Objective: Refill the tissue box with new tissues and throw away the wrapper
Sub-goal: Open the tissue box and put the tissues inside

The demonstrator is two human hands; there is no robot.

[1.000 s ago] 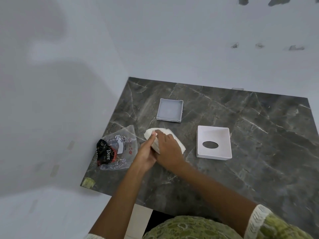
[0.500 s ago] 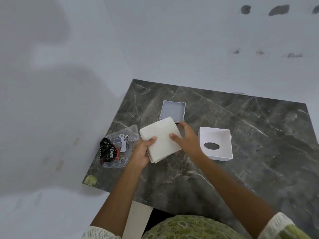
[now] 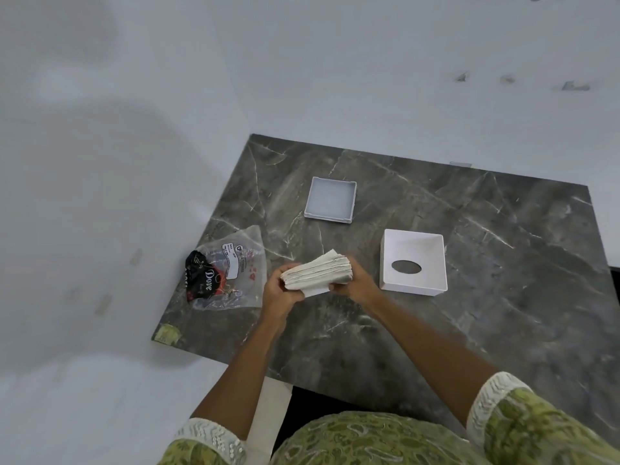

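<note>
A thick stack of white tissues is held just above the dark marble table, its layered edge turned toward me. My left hand grips its left end and my right hand grips its right end. To the right lies the white tissue box cover, upside down, with its oval slot showing. Farther back sits the shallow white box base, with nothing in it. The clear plastic wrapper lies at the table's left edge.
A black Dove packet lies under the wrapper's left side. White walls close in the table at the left and the back. A greenish patch marks the table's near left corner.
Both hands lifted the tissue stack from the table, showed it flat, then tipped it so its layered edge faces me, held at both ends.
</note>
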